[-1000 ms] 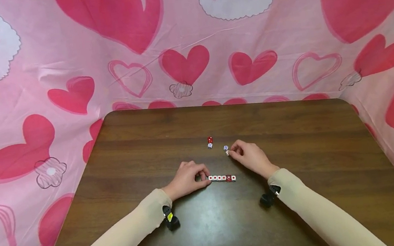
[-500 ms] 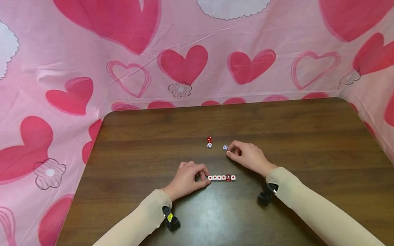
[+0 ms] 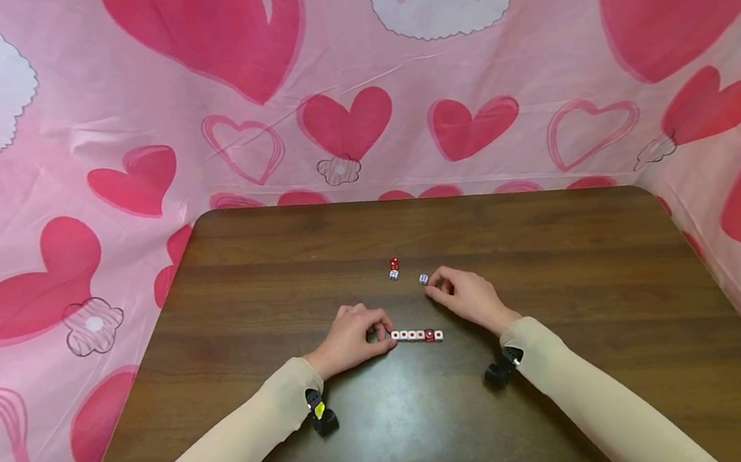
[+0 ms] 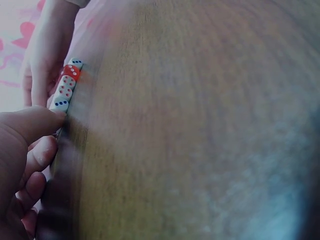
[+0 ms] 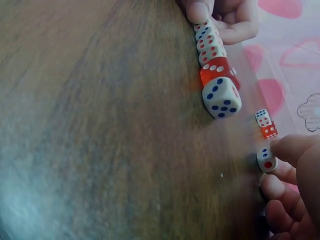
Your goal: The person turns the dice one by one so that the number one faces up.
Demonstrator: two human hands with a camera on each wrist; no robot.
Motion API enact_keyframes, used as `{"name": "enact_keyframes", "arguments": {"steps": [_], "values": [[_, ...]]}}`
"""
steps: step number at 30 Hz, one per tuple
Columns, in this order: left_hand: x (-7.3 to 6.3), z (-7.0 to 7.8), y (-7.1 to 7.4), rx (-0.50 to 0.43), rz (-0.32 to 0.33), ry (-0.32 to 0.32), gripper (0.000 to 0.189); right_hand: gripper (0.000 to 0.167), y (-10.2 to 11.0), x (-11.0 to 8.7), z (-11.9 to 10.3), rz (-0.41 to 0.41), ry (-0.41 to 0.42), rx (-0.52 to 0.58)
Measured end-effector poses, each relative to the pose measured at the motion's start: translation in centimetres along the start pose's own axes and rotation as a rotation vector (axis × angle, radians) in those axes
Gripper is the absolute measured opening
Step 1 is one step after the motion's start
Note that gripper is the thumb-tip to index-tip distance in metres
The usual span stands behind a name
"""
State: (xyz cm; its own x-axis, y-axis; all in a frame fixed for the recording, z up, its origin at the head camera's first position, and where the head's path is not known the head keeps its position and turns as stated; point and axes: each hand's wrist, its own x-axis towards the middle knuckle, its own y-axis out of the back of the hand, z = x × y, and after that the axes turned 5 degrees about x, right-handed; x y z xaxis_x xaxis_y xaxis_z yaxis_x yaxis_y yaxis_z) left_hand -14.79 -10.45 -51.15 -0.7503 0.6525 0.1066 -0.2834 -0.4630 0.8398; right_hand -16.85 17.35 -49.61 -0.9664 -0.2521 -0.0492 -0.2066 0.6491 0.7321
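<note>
A straight row of several dice [image 3: 416, 336], white with one red among them, lies on the table with red single pips up. My left hand [image 3: 351, 336] pinches the left end of this row, its thumb on the near side. Farther back on the right, my right hand [image 3: 469, 296] holds a white die [image 5: 267, 159] between thumb and fingers, one red pip and two blue pips showing. In the head view the fingers hide this die. Just past the right fingertips sits another white die [image 3: 423, 279] with blue pips.
A red die [image 3: 393, 263] and a white die [image 3: 393, 275] lie together behind the row. The brown wooden table [image 3: 262, 261] has pink heart-print cloth [image 3: 348, 62] along its back and sides. Black wrist cameras [image 3: 325, 422] hang under both sleeves.
The white die at the right fingertips has gone out of sight behind the fingers in the head view, as the right hand shifted slightly left. The left hand and the row stay in place.
</note>
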Motion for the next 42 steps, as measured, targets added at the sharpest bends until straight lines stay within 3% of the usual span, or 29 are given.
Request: {"name": "enact_keyframes", "arguments": {"steps": [9,27,34,42], "values": [[-0.12,-0.07,-0.01,0.001,0.013,-0.007,0.014,0.017,0.25,-0.07,0.0,-0.046,0.062,-0.036],[-0.23,0.07,-0.01,-0.009,0.013,-0.001,0.014,0.019,-0.06,-0.47,0.12,-0.006,0.062,-0.017],[-0.2,0.18,-0.03,-0.009,0.011,0.006,0.014,0.011,-0.18,-0.7,0.46,0.015,0.085,0.007],[-0.12,0.09,-0.1,-0.006,0.026,-0.003,0.015,0.018,-0.17,-0.68,0.34,0.008,0.087,-0.002]]}}
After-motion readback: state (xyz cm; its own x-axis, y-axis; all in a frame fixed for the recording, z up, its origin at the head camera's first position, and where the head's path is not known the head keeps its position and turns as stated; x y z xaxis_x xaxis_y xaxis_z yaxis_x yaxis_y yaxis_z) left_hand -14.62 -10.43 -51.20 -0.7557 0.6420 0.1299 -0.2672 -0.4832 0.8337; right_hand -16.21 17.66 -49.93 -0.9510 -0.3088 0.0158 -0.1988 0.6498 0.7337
